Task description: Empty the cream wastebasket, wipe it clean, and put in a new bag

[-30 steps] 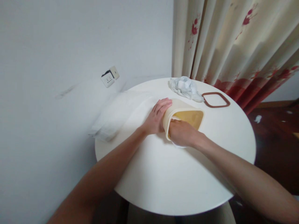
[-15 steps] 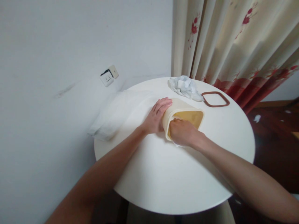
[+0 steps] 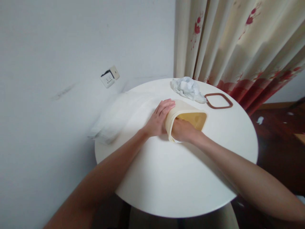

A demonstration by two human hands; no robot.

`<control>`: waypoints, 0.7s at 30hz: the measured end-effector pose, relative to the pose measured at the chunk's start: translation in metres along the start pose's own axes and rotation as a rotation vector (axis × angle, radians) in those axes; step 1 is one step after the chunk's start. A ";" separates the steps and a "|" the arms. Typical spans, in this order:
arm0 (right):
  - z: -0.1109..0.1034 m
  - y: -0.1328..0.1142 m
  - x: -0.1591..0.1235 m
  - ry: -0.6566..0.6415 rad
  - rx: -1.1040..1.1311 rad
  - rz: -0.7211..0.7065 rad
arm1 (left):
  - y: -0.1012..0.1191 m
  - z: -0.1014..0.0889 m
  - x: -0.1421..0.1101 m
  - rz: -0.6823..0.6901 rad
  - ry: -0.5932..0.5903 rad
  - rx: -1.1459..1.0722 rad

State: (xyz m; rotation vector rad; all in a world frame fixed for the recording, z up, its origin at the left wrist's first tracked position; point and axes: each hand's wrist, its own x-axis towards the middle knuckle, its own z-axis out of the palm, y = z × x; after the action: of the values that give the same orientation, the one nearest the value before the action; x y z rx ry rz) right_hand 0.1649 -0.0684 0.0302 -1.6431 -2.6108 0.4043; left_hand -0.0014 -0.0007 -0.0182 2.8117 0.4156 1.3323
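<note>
A cream rubbish bin (image 3: 182, 106) with a rounded rectangular mouth lies on its side on the round white table (image 3: 166, 181), its opening turned toward me. My left hand (image 3: 158, 119) is wrapped round the bin's left side, fingers over the top. Inside the mouth is my right hand (image 3: 182, 128), sunk past the knuckles against the lower left of the yellowish inner wall. Its fingers are hidden within. A sliver of white tissue (image 3: 176, 141) peeks out beneath that hand at the rim.
A crumpled pale plastic bag (image 3: 188, 89) lies at the table's back, beside a brown squared ring (image 3: 218, 101). On the left, a flat white bag or sheet (image 3: 119, 116) reaches to the wall, below a power socket (image 3: 107, 79). A floral curtain (image 3: 238, 47) hangs behind the table.
My right hand has slid deeper into the bin, and less of the white tissue shows below it. The left hand keeps its hold on the bin.
</note>
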 end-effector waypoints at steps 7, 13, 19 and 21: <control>-0.002 0.000 -0.001 0.011 0.016 -0.037 | 0.001 -0.001 0.001 -0.016 -0.011 0.006; 0.002 0.000 0.006 0.021 0.201 -0.150 | -0.003 0.000 -0.004 -0.041 0.003 -0.009; -0.015 -0.003 -0.012 -0.087 0.194 -0.158 | -0.004 -0.001 -0.003 -0.047 0.042 -0.019; -0.017 -0.003 -0.014 -0.107 0.184 -0.152 | -0.004 -0.001 -0.003 -0.044 0.049 -0.018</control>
State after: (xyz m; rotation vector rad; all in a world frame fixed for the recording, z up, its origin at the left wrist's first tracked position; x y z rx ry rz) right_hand 0.1716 -0.0786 0.0493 -1.3937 -2.6566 0.7182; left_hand -0.0049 0.0021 -0.0198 2.7445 0.4610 1.3910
